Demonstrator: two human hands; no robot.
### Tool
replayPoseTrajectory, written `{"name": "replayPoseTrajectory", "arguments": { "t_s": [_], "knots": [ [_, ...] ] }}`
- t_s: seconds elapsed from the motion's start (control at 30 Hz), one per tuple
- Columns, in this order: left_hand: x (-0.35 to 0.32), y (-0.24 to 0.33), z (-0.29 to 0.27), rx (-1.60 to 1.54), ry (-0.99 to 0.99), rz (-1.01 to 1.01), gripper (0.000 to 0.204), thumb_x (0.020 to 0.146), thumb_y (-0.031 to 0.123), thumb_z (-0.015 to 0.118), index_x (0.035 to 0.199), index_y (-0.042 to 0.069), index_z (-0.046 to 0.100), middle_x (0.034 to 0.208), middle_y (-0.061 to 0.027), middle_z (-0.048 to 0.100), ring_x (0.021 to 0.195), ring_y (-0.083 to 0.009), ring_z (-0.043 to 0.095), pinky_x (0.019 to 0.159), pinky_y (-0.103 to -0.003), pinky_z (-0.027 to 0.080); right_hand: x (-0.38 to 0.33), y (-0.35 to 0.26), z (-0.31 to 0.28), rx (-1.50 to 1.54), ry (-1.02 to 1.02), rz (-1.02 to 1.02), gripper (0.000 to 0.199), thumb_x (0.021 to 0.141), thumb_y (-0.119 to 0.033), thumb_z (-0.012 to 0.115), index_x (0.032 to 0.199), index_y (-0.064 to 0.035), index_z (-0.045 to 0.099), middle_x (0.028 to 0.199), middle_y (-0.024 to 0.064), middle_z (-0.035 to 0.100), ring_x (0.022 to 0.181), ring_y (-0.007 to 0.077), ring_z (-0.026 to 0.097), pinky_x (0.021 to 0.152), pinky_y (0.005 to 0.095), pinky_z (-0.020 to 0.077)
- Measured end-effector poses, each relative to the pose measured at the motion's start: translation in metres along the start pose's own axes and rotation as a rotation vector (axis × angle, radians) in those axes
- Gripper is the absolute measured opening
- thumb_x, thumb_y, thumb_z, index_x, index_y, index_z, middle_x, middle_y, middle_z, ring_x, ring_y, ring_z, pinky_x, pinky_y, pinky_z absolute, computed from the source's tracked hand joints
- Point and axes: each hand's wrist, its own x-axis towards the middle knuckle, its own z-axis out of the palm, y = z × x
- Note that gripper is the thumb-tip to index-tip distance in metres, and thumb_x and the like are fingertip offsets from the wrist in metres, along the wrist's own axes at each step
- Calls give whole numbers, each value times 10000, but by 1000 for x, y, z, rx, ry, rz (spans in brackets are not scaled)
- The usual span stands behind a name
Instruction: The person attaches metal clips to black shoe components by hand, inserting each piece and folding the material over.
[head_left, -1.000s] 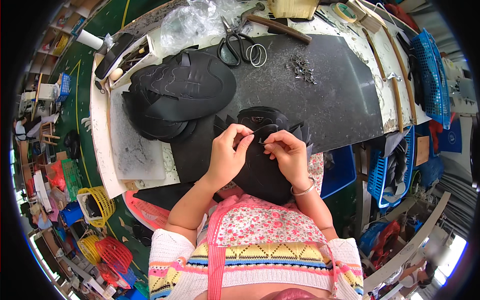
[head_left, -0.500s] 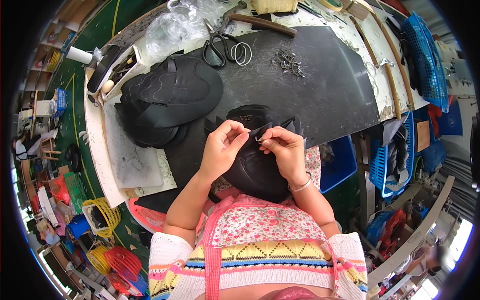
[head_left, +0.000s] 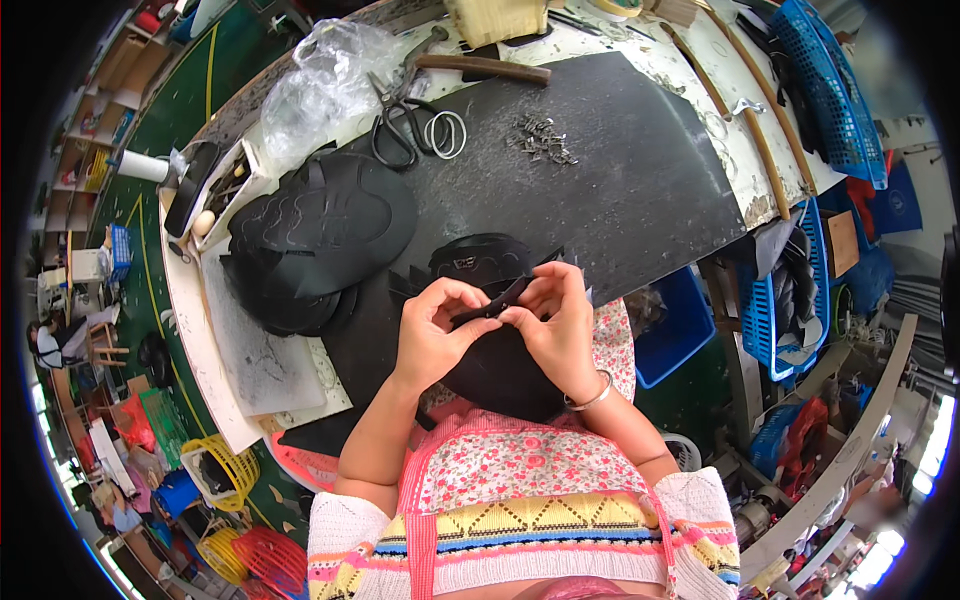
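Over my lap, at the near edge of the dark work mat (head_left: 650, 150), lies a black shaped piece (head_left: 505, 375) that looks like a shoe upper. My left hand (head_left: 440, 330) pinches one end of a narrow black strap (head_left: 500, 300) that belongs to it or lies over it. My right hand (head_left: 555, 325) grips the strap's other end, thumb and fingers closed. Just beyond my hands, a raised black part (head_left: 480, 255) with a small metal fitting shows. Left of it, several similar black pieces (head_left: 320, 215) are stacked. Further off lies a pile of small metal fittings (head_left: 545, 140).
Black-handled scissors (head_left: 400, 125), a white ring (head_left: 445, 134) and a hammer (head_left: 480, 66) lie at the far side beside a clear plastic bag (head_left: 320, 90). A pale board (head_left: 265, 345) is at left. Blue baskets (head_left: 790, 300) and a blue bin (head_left: 680, 330) stand at right.
My hands have come closer together and now stretch the strap between them. The small light-coloured bit at my right fingertips no longer shows. The whole view has shifted slightly.
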Motion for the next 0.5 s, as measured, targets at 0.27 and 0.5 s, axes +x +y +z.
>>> {"name": "replayPoseTrajectory", "arguments": {
  "t_s": [0.27,0.5],
  "knots": [
    [16,14,17,68,7,-157,173,746,-48,734,887,-16,638,808,-30,654,710,-49,588,642,-188,480,7,-13,-29,450,-146,198,162,744,57,711,855,19,599,830,29,613,759,76,583,664,208,484],
    [47,19,22,-207,-129,-359,122,817,37,702,918,-13,656,831,-18,644,737,-42,573,656,-178,454,23,-9,-53,878,-159,473,106,807,4,682,888,22,615,827,47,640,743,88,600,677,217,489]
  ]
}}
